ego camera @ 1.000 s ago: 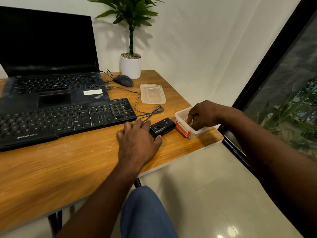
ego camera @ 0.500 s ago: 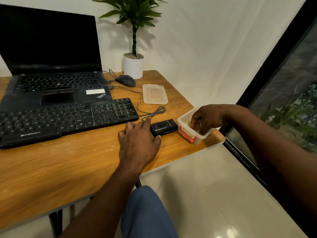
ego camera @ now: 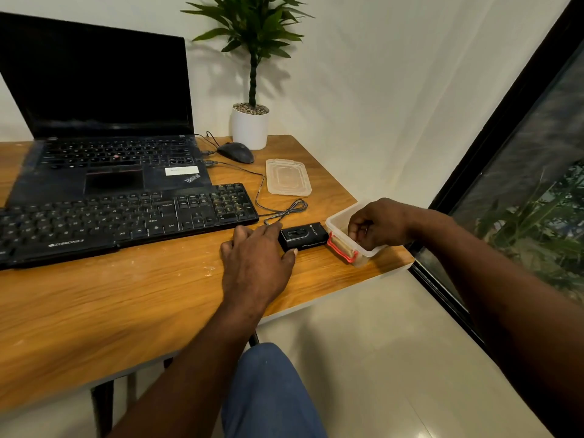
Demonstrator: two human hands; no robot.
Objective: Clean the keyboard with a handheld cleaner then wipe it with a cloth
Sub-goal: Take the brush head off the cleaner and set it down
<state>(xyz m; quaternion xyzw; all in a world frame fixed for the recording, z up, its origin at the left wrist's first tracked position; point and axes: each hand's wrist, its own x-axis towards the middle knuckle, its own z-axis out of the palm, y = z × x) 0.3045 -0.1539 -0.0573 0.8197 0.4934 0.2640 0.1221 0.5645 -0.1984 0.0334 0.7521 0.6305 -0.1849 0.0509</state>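
A black external keyboard (ego camera: 126,216) lies in front of an open laptop (ego camera: 104,121) on the wooden table (ego camera: 94,311). The small black handheld cleaner (ego camera: 303,237) lies right of the keyboard. My left hand (ego camera: 256,263) rests flat on the table, with its thumb and index finger touching the cleaner's left end. My right hand (ego camera: 379,224) reaches into an open clear plastic box (ego camera: 343,245) with a red clasp at the table's right corner. Its fingers are curled inside the box, and whatever they hold is hidden.
The box's clear lid (ego camera: 287,177) lies behind the cleaner. A black mouse (ego camera: 236,152) and a potted plant (ego camera: 251,121) stand at the back. A coiled cable (ego camera: 284,211) runs beside the keyboard. The table edge and a dark window frame (ego camera: 474,153) are close on the right.
My right hand has turned a little inside the box and its fingers have curled more. My left hand has stayed beside the cleaner.
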